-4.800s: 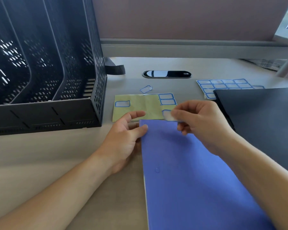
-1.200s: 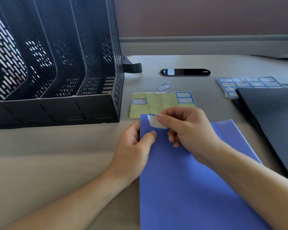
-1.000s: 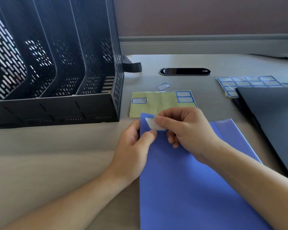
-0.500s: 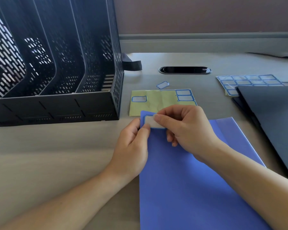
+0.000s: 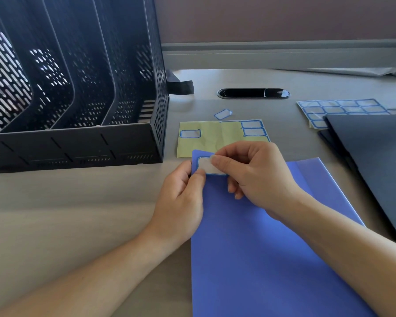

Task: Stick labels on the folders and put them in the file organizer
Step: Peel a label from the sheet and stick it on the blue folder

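Label (image 5: 206, 166), a small white rectangle with a blue border and rounded corners, is lying on the far left corner of a blue folder (image 5: 261, 248), its long axis running from 9 to 3 o'clock across the desk (image 5: 78, 213). The right hand (image 5: 254, 177) is pinching the label's 3 o'clock end between thumb and forefinger. The left hand (image 5: 181, 197) is gripping the folder's left edge, thumb resting on top at the label's 7 o'clock corner. With both hands touching the label, either looks placed to smooth it flat; whether it is fully stuck cannot be told. The folder is looking thin, smooth and flexible, a paler translucent flap showing along its right edge. The black perforated file organizer (image 5: 78, 88), rigid with curved upright dividers, is standing at 10 o'clock from the folder, nearer the left hand. A creased yellow-green backing sheet (image 5: 215, 136) is lying at 12 o'clock, its near edge under the folder's corner. Dark folders (image 5: 375, 168) are waiting at 3 o'clock.
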Motion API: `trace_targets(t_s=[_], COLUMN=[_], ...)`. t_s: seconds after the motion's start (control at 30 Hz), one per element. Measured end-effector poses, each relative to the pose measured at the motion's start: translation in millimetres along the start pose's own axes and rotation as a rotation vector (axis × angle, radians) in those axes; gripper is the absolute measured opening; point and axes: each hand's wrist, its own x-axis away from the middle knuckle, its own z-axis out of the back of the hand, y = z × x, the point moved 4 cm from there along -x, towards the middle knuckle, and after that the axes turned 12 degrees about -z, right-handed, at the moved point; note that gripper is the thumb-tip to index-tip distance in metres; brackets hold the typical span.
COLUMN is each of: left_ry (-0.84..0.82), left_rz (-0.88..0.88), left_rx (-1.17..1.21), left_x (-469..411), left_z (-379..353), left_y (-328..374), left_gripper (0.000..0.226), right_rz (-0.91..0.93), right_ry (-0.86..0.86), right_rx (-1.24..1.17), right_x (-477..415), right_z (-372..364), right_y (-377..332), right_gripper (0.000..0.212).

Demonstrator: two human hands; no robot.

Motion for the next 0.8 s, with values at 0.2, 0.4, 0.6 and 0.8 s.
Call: trace_targets(t_s=[0.2, 0.4, 0.6, 0.8], left_ry=[-0.008, -0.013, -0.003, 0.023], left_rz=[-0.004, -0.003, 0.006, 0.063], left_rx=[0.021, 0.019, 0.013, 0.032], left_x=[0.1, 0.2, 0.1, -5.5], left_z=[-0.5, 0.0, -0.4, -2.2], left_y=[1.1, 0.7, 1.9, 6.3], left_gripper=[0.031, 0.029, 0.030, 0.050], right_rz=[-0.012, -0.009, -0.010, -0.004], right_ry=[0.015, 0.027, 0.039, 0.038], right_rx=[0.028, 0.042, 0.055, 0.064], right_x=[1.0, 1.2, 1.5, 1.1], right_z=[0.3, 0.4, 0.3, -0.5], right_y=[-0.8, -1.5, -0.8, -0.8], right_gripper=[0.015, 0.014, 0.013, 0.012])
